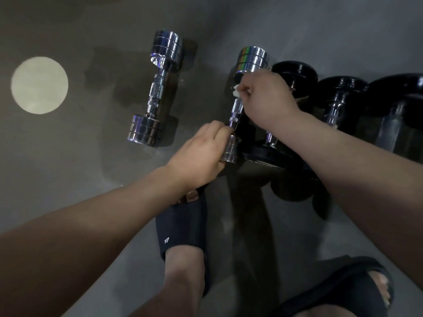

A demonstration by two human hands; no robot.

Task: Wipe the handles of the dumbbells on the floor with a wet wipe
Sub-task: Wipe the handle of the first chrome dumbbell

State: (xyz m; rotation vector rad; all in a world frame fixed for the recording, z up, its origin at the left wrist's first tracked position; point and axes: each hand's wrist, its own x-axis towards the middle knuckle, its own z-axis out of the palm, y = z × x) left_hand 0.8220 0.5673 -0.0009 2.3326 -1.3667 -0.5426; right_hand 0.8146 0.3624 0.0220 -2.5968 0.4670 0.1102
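A crumpled white wet wipe point(236, 90) is pinched in the curled fingers of a person's right hand point(263, 97) and pressed against the far end of the knurled steel handle of a shiny chrome dumbbell point(237, 110), just below its far head. The left hand point(201, 156) grips the near head of the same dumbbell, fingers wrapped round the stacked chrome discs, thumb on top. Whether the near head touches the ground cannot be told.

Five dumbbells show in all. Two are chrome: the one being wiped, at centre, and a second chrome dumbbell point(158, 88) lying alone to the left, well apart, on the grey floor point(91, 156). Three black dumbbells point(341, 88) with round dark heads and steel handles lie side by side to the right, the nearest just beside the one in hand; the farthest runs off the right edge.

Both bare forearms reach in from the lower corners. Below them are two feet in two dark slide sandals point(183, 232), the left one carrying a small white logo, the right one partly cut off by the bottom edge. One round pale patch of light point(39, 85) sits on the floor at far left.
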